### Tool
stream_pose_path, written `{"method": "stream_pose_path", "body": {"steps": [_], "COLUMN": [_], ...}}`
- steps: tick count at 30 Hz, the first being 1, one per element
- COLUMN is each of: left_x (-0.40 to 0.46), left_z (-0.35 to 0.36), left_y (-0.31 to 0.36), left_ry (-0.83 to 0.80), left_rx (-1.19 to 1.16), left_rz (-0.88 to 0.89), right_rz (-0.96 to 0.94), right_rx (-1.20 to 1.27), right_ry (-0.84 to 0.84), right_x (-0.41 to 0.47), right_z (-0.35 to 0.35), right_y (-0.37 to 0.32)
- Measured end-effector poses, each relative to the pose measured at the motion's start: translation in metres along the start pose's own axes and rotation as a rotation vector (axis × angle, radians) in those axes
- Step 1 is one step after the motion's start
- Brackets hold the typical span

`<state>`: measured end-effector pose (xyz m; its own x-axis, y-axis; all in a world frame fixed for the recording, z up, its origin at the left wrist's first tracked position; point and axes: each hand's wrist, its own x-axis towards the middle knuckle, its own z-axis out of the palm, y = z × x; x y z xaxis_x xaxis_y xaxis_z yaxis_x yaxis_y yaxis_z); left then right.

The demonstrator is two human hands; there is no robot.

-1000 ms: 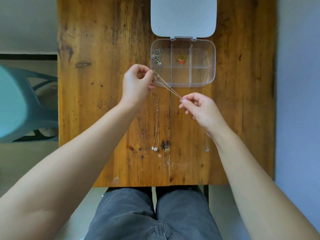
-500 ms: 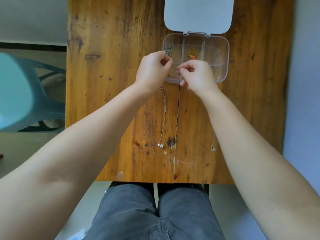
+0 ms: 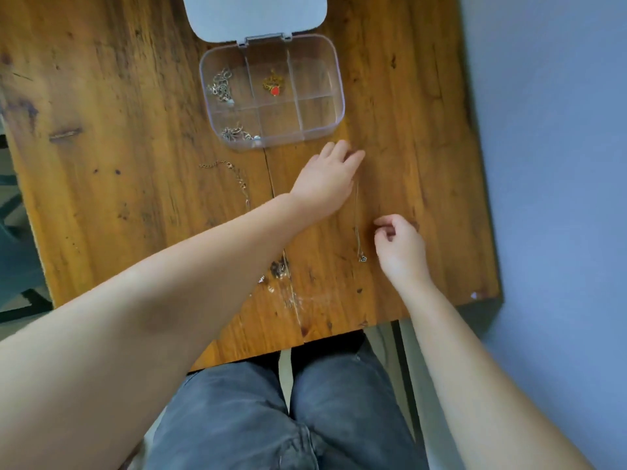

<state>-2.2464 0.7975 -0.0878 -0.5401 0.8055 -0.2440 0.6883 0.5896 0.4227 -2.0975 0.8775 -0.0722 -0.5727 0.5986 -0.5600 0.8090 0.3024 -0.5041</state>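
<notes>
A clear compartment box [image 3: 334,79] stands open on the wooden table [image 3: 118,137], its lid [image 3: 254,15] folded back. Silver chains lie in its far-left compartment [image 3: 222,86] and near-left compartment [image 3: 239,134], and a gold piece with a red pendant [image 3: 273,87] in the far-middle one. A thin necklace [image 3: 357,228] lies straight on the table to the right. My left hand [image 3: 325,181] reaches across with straight fingers resting at the necklace's upper end. My right hand [image 3: 400,245] hovers just right of its pendant end, fingers curled, holding nothing.
Another chain [image 3: 234,176] lies on the table left of my left forearm, which hides part of it. The table's right edge runs close to a pale wall [image 3: 559,164]. A teal chair [image 3: 13,232] stands off the left edge.
Both hands left the box, where they held a chain together. A chain now lies in the near-left compartment. The hands have moved right to the thin necklace.
</notes>
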Motion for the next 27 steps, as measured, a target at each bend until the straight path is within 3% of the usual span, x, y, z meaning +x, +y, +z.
{"method": "stream_pose_path", "body": {"steps": [6,9,15,17,22,24,27], "left_x": [0.021,0.014,-0.010,-0.016,-0.023,-0.022,-0.016], "left_z": [-0.004,-0.007,-0.035,-0.050,-0.081,-0.087,-0.092], "left_y": [-0.001,-0.006,0.001,-0.002,-0.030,-0.043,-0.055], "left_ry": [0.028,0.010,0.299,0.382,0.562,0.646,0.691], "left_rx": [0.168,0.100,-0.572,-0.775,-1.587,-1.739,-1.814], "left_rz": [0.014,0.021,-0.230,-0.363,-0.664,-0.745,-0.833], "right_rz": [-0.127,-0.187,-0.359,-0.329,-0.190,-0.230,-0.367], "right_rx": [-0.002,-0.041,-0.061,0.071,0.542,0.656,0.517], "right_ry": [0.085,0.109,0.001,-0.043,-0.090,-0.100,-0.085], "right_x": [0.013,0.022,0.034,0.035,0.038,0.042,0.050], "right_z": [0.008,0.010,0.013,0.006,-0.025,-0.028,-0.020], "right_y": [-0.013,-0.026,-0.047,-0.051,-0.088,-0.114,-0.152]}}
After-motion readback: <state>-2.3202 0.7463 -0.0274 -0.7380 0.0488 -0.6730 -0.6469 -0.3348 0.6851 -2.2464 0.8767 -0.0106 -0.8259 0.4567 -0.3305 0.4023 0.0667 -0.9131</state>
